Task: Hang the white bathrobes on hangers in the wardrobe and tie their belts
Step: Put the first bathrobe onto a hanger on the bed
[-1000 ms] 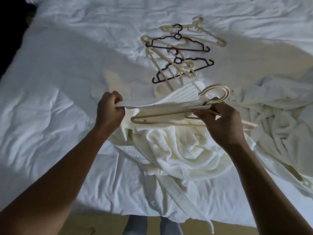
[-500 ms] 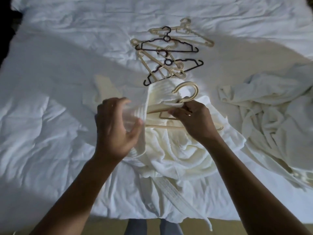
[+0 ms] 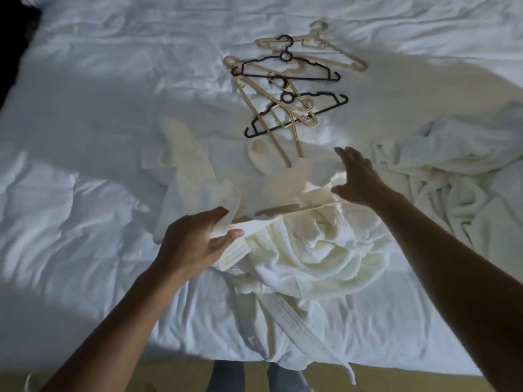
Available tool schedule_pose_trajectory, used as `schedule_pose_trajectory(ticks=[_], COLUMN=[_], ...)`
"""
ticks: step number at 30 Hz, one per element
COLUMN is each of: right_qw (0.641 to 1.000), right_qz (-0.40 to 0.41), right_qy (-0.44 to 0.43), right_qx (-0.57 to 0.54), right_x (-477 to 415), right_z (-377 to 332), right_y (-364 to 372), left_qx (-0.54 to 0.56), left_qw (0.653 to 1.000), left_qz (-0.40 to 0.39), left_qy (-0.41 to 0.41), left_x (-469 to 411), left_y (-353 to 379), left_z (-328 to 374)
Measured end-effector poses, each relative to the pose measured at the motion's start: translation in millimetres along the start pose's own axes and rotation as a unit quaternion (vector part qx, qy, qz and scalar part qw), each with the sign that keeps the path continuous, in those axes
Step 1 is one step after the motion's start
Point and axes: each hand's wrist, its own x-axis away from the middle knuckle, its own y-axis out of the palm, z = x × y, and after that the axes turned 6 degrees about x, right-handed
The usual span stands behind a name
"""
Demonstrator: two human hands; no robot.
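A white bathrobe (image 3: 305,250) lies crumpled on the bed in front of me. A beige hanger (image 3: 300,208) sits inside it, with only its lower bar showing and its hook hidden by fabric. My left hand (image 3: 198,241) grips the robe's edge at the hanger's left end. My right hand (image 3: 358,179) hovers over the robe's right shoulder with fingers spread, its thumb near the hanger's right end. The robe's belt (image 3: 300,323) trails off the bed's near edge. A second white bathrobe (image 3: 452,182) lies bunched at the right.
A pile of several beige and black hangers (image 3: 288,83) lies farther back on the white duvet (image 3: 85,179). The bed's near edge and a strip of floor (image 3: 175,374) show at the bottom, with my legs between.
My right hand let go of the hanger and opened, moving right. My left hand dropped lower, still holding the robe's edge. The hanger's hook went out of sight under the fabric.
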Motion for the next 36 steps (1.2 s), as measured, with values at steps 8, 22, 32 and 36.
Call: schedule_pose_trajectory(ticks=[8, 22, 32, 36], right_qw=[0.990, 0.987, 0.979, 0.979], right_qz=[-0.065, 0.028, -0.037, 0.167], right_qy=[-0.032, -0.053, -0.063, 0.006], right_qx=[0.118, -0.147, -0.188, -0.118], right_x=[-17.4, 109.2, 113.4, 103.6], right_z=[6.7, 12.3, -15.4, -12.4], right_y=[18.8, -27.8, -2.1, -32.5], left_qx=[0.042, 0.161, 0.244, 0.234], left_qw=[0.995, 0.960, 0.949, 0.946], left_qz=[0.044, 0.154, 0.176, 0.201], left_qy=[-0.080, -0.172, -0.091, -0.095], left_x=[22.3, -12.4, -29.4, -35.6], left_y=[7.4, 15.5, -1.5, -10.5], left_z=[-14.1, 27.5, 46.0, 48.1])
